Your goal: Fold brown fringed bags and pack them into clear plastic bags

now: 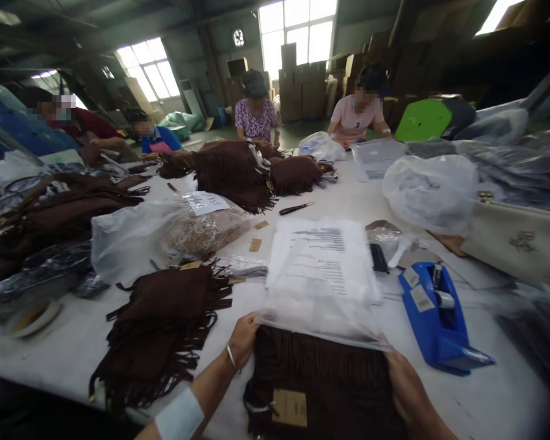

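My left hand (244, 336) pinches the near left corner of a clear plastic bag (316, 315). At the bag's near right corner is my right hand (396, 363), its fingers partly hidden behind the bag's edge and the dark brown fringed bag. That brown fringed bag (339, 388) lies between my hands at the table's near edge, its far fringe against the plastic opening. A tan paper tag (289, 408) hangs on it. Beyond it lies a stack of printed clear plastic bags (321, 250). Left of my left hand rest more brown fringed pieces (165, 318).
A blue tape dispenser (433, 324) stands right of my right hand. Further off are a tan handbag (517, 238), a stuffed plastic bag (201, 226), a pile of brown fringed bags (233, 168) and a small dish (34, 318). Several people sit across the white table (297, 211).
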The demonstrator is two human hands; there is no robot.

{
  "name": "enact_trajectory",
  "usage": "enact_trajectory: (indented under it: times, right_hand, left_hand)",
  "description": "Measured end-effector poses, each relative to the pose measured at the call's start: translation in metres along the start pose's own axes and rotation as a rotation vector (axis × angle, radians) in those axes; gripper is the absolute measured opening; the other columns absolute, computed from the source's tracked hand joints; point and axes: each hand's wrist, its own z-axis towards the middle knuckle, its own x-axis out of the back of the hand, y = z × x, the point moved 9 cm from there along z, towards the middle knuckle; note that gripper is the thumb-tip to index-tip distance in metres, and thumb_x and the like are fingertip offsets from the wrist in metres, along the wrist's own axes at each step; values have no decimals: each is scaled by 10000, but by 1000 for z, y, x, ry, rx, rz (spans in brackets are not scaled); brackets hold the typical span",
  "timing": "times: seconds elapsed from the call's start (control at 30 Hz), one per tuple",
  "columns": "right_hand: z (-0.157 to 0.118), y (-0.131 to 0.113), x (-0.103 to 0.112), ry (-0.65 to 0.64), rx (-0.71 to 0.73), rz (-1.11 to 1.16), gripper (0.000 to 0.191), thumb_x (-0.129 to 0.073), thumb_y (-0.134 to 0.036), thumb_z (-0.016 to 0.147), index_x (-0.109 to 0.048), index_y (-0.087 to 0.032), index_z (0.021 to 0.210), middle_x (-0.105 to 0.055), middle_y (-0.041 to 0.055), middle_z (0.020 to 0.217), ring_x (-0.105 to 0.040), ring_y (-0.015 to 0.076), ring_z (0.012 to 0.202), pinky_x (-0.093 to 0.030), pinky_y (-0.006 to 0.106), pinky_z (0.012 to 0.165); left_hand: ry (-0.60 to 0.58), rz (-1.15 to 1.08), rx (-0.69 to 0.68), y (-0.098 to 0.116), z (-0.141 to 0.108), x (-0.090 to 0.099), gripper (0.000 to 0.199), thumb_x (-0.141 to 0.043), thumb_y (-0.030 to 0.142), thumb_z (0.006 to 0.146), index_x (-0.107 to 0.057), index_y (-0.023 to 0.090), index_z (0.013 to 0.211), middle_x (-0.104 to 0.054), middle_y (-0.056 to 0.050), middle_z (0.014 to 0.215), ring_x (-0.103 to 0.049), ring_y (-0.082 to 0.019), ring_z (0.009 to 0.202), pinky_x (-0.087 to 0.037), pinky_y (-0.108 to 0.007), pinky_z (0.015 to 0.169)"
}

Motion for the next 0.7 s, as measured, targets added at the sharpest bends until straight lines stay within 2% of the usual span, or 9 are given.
enact_trajectory:
  times: [0.1, 0.2, 0.27, 0.4, 0.47, 0.53, 0.6, 0.7]
  right_hand:
    - [-5, 8, 2, 33, -38, -39, 622, -419, -626, 826, -545, -184, 1245, -604, 49, 1227, -499, 230, 1202, -375, 363, 1045]
    - [-13, 2, 5, 104, -39, -94, 668, -395, -650, 824, -490, -189, 1298, -575, 47, 1267, -461, 224, 1238, -296, 357, 1098]
    - [-19, -6, 9, 149, -23, -163, 684, -377, -656, 828, -454, -194, 1327, -536, 38, 1312, -404, 209, 1283, -264, 335, 1116]
    - [-30, -9, 21, 158, -27, -303, 687, -363, -662, 826, -463, -196, 1320, -530, 37, 1317, -349, 225, 1318, -254, 349, 1126]
    - [-35, -7, 28, 132, 27, -377, 664, -386, -648, 820, -504, -192, 1288, -541, 41, 1305, -359, 242, 1312, -197, 376, 1147]
    - [-39, -1, 34, 94, 76, -431, 623, -414, -626, 814, -543, -207, 1256, -550, 32, 1296, -371, 250, 1304, -177, 393, 1154]
    - [-44, 13, 40, 78, 57, -442, 573, -437, -607, 800, -563, -259, 1239, -563, 3, 1278, -398, 254, 1286, -256, 402, 1132]
    - [-54, 33, 54, 151, -6, -451, 487, -419, -593, 791, -584, -377, 1196, -602, -58, 1215, -454, 234, 1239, -422, 366, 1039]
  left_hand:
    - [78, -241, 116, -21, -10, -7, 411, -695, 403, 693, -666, 113, 983, -712, -101, 871, -659, -232, 829, -517, -364, 804]
    - [109, -340, 150, -28, -21, -14, 409, -687, 389, 693, -659, 104, 986, -709, -114, 875, -662, -248, 835, -525, -370, 790]
    - [134, -289, 104, -24, -30, -11, 430, -636, 431, 742, -649, 109, 1026, -705, -111, 921, -653, -255, 880, -520, -372, 812]
    - [164, 30, -10, -15, -52, 5, 443, -519, 502, 828, -634, 170, 1098, -689, -50, 1035, -615, -232, 984, -481, -338, 910]
    - [160, 124, -17, -18, -64, 10, 428, -500, 507, 839, -639, 194, 1094, -682, -31, 1059, -606, -224, 1002, -473, -319, 923]
    - [152, 92, 22, -27, -74, 11, 424, -489, 511, 846, -633, 209, 1107, -681, -27, 1066, -608, -223, 1000, -480, -320, 914]
    - [145, -13, 100, -40, -83, 7, 429, -491, 505, 848, -611, 221, 1146, -679, -35, 1071, -613, -232, 1003, -493, -339, 895]
    - [152, -69, 166, -59, -95, 7, 462, -473, 505, 852, -573, 227, 1207, -665, -59, 1111, -599, -254, 1059, -489, -382, 914]
